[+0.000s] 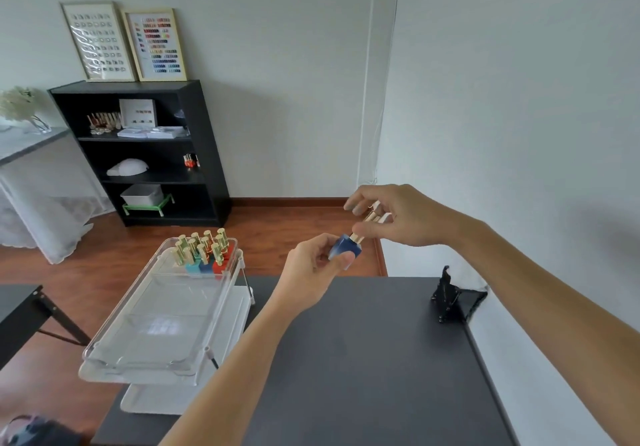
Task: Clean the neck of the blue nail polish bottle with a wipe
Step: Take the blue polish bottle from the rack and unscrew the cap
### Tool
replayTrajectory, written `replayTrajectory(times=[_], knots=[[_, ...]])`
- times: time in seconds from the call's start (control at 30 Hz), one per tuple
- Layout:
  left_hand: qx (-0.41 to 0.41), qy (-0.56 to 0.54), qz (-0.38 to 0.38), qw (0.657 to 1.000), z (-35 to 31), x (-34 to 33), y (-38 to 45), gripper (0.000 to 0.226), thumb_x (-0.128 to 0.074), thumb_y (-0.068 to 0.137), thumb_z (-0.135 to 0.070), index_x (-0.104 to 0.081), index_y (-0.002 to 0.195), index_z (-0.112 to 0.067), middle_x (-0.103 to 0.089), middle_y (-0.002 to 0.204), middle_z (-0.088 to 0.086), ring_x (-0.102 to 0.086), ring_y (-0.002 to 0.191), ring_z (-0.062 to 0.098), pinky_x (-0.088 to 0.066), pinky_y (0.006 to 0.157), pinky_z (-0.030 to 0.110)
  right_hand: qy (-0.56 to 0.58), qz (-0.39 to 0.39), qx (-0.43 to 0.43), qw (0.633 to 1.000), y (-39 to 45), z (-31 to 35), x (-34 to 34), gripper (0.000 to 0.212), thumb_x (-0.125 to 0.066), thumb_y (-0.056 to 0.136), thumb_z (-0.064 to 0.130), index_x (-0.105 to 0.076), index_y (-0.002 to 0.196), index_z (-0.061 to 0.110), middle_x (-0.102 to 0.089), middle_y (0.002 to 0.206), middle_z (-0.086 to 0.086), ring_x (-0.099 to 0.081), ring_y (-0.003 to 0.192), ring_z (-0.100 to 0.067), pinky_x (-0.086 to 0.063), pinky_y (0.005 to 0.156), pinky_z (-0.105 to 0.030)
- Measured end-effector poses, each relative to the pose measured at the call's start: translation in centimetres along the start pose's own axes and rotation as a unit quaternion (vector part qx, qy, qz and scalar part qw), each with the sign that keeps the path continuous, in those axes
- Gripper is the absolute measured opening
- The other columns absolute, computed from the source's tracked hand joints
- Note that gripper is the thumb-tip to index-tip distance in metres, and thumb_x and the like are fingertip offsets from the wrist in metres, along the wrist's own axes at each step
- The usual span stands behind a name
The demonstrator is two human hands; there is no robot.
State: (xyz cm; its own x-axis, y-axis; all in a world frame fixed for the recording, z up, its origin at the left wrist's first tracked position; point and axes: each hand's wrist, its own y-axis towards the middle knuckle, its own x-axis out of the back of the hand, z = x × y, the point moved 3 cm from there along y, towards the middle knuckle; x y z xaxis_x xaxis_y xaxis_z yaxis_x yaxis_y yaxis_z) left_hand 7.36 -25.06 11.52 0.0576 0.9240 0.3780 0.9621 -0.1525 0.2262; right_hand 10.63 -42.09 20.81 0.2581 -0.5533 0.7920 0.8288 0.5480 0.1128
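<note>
The blue nail polish bottle is held in the air above the far edge of the dark table, tilted with its gold cap pointing up and to the right. My left hand grips the blue body from below. My right hand pinches the gold cap between thumb and fingers. The cap sits on the bottle, so the neck is hidden. No wipe is visible.
A clear tiered trolley stands left of the table, with several gold-capped polish bottles at its far end. A small black stand sits at the table's far right corner by the wall. A black shelf unit stands behind.
</note>
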Motion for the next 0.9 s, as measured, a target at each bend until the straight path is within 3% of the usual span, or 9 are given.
replayTrajectory(times=[0.1, 0.17, 0.27, 0.4, 0.47, 0.57, 0.7, 0.77, 0.9], knots=[[-0.002, 0.005, -0.002, 1.0, 0.2, 0.2, -0.1, 0.009, -0.065, 0.088, -0.035, -0.067, 0.097, -0.033, -0.072, 0.083, -0.01, -0.064, 0.074, 0.011, -0.045, 0.061, 0.012, -0.063, -0.004, -0.036, 0.997, 0.8, -0.2, -0.6, 0.032, -0.057, 0.095, 0.038, -0.062, 0.077, 0.012, -0.07, 0.075, -0.009, -0.067, 0.067, -0.024, -0.045, 0.055, -0.023], [0.001, 0.012, 0.0, 1.0, 0.5, 0.5, 0.1, 0.008, -0.065, 0.088, -0.035, -0.067, 0.095, -0.034, -0.071, 0.082, -0.01, -0.062, 0.071, 0.01, -0.044, 0.059, 0.013, -0.07, 0.009, -0.02, 0.997, 0.9, 0.2, -0.7, 0.018, -0.061, 0.092, 0.025, -0.065, 0.078, 0.015, -0.067, 0.069, 0.0, -0.059, 0.06, -0.016, -0.039, 0.054, -0.019], [0.009, 0.021, 0.0, 1.0, 0.7, 0.9, 0.4, 0.006, -0.065, 0.088, -0.035, -0.065, 0.091, -0.04, -0.07, 0.081, -0.011, -0.061, 0.07, 0.008, -0.044, 0.058, 0.012, -0.042, 0.029, 0.01, 0.999, 0.7, 0.5, -0.4, 0.011, -0.07, 0.083, 0.016, -0.065, 0.085, 0.026, -0.069, 0.084, 0.006, -0.061, 0.076, -0.013, -0.047, 0.065, -0.02], [-0.003, 0.029, -0.004, 1.0, 0.8, 1.3, 0.8, 0.016, -0.067, 0.087, -0.034, -0.06, 0.084, -0.048, -0.07, 0.08, -0.015, -0.062, 0.074, 0.005, -0.046, 0.06, 0.011, -0.06, 0.028, -0.051, 0.997, 1.5, 0.0, -0.7, 0.028, -0.061, 0.089, 0.046, -0.066, 0.085, 0.019, -0.072, 0.083, -0.007, -0.063, 0.068, -0.018, -0.051, 0.061, -0.029], [-0.003, 0.039, -0.003, 0.999, 1.0, 1.3, 1.0, 0.017, -0.067, 0.087, -0.034, -0.058, 0.084, -0.048, -0.069, 0.081, -0.014, -0.062, 0.075, 0.007, -0.047, 0.06, 0.013, -0.068, 0.038, -0.047, 0.996, 1.7, 0.0, -0.9, 0.023, -0.06, 0.093, 0.036, -0.064, 0.08, 0.018, -0.071, 0.075, -0.007, -0.059, 0.061, -0.014, -0.046, 0.055, -0.026], [0.0, 0.04, 0.0, 0.999, 1.0, 1.2, 1.3, 0.014, -0.067, 0.087, -0.034, -0.059, 0.088, -0.045, -0.068, 0.079, -0.016, -0.06, 0.075, 0.004, -0.046, 0.059, 0.011, -0.041, 0.041, -0.02, 0.998, 1.5, 0.2, -0.7, 0.011, -0.066, 0.085, 0.014, -0.063, 0.087, 0.024, -0.069, 0.086, -0.001, -0.06, 0.074, -0.018, -0.048, 0.063, -0.025], [-0.016, 0.033, 0.0, 0.999, 0.9, 1.2, 1.5, 0.016, -0.067, 0.087, -0.032, -0.059, 0.088, -0.045, -0.069, 0.08, -0.016, -0.061, 0.073, 0.001, -0.045, 0.06, 0.009, -0.049, 0.051, -0.053, 0.996, 1.8, -0.1, -1.0, 0.016, -0.066, 0.088, 0.038, -0.064, 0.085, 0.023, -0.071, 0.089, -0.002, -0.066, 0.081, -0.019, -0.051, 0.068, -0.028], [-0.016, 0.035, 0.003, 0.999, 0.8, 1.3, 1.7, 0.016, -0.067, 0.087, -0.032, -0.059, 0.088, -0.046, -0.068, 0.08, -0.015, -0.061, 0.074, 0.001, -0.045, 0.06, 0.01, -0.069, 0.04, -0.055, 0.995, 2.1, -0.4, -0.9, 0.021, -0.062, 0.092, 0.036, -0.064, 0.079, 0.019, -0.071, 0.082, -0.006, -0.066, 0.079, -0.025, -0.052, 0.068, -0.034], [-0.003, 0.037, 0.003, 0.999, 1.0, 1.5, 2.2, 0.014, -0.067, 0.087, -0.033, -0.06, 0.093, -0.043, -0.068, 0.083, -0.019, -0.061, 0.078, 0.0, -0.047, 0.062, 0.013, -0.03, -0.001, -0.03, 0.999, 2.0, -0.5, 0.5, 0.004, -0.073, 0.085, 0.023, -0.069, 0.086, 0.021, -0.072, 0.087, -0.001, -0.063, 0.078, -0.019, -0.05, 0.071, -0.029]])
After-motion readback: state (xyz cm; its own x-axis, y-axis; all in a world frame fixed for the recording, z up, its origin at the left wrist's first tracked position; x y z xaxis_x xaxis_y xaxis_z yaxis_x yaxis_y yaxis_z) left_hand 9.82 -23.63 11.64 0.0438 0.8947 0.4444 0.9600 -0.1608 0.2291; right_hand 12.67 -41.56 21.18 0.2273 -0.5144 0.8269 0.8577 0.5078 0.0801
